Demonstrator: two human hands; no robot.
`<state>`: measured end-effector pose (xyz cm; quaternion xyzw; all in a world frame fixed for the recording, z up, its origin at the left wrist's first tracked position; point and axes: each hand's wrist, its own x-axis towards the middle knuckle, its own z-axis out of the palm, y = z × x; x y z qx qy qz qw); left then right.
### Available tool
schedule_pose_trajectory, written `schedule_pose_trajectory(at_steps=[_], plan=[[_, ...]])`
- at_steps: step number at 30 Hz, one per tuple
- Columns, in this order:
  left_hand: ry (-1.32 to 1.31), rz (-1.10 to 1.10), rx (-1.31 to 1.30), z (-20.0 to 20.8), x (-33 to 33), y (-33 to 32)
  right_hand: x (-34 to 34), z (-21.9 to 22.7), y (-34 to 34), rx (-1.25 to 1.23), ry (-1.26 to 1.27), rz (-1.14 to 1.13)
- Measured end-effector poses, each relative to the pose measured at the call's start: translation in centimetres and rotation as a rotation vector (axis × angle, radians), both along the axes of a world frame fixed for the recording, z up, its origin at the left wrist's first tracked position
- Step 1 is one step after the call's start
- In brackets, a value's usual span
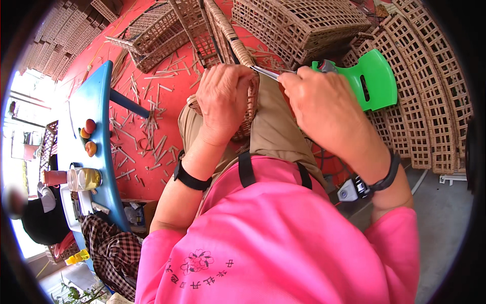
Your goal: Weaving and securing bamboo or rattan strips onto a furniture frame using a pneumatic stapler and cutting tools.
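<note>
A woven wicker basket [226, 31] stands tilted between my knees, its thick wrapped rim running away from me. My left hand [223, 93] is closed over the near part of that rim, the fingertips turned down and partly hidden. Just to the right, my right hand [315, 97] grips a slim silver metal tool [266, 73]. The tool points left, and its tip is close to the rim beside my left fingers. Its handle is covered by my palm, so its exact kind does not show.
Cut strips [161, 147] litter the red floor. A blue table [104, 147] at left bears fruit [90, 148] and a glass jar [84, 179]. A green plastic seat [377, 83] stands right, before stacked woven panels [415, 86]. More baskets [298, 25] lie ahead.
</note>
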<state>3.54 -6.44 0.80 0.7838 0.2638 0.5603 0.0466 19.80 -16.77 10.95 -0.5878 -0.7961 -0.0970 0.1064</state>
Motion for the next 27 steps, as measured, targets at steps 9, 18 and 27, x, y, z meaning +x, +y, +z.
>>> schedule_pose_trajectory(at_steps=[9, 18, 27], plan=[[-0.168, -0.270, -0.955, 2.3, -0.7, 1.3, 1.4, 0.0, 0.8, 0.043, 0.065, 0.073], [-0.122, -0.299, -1.331, 4.5, -1.6, 3.9, 2.1, -0.4, 1.1, 0.074, 0.110, 0.117], [-0.147, -0.499, -1.692, 4.4, -2.4, 7.1, 2.8, -0.6, 1.6, 0.091, 0.173, 0.146]])
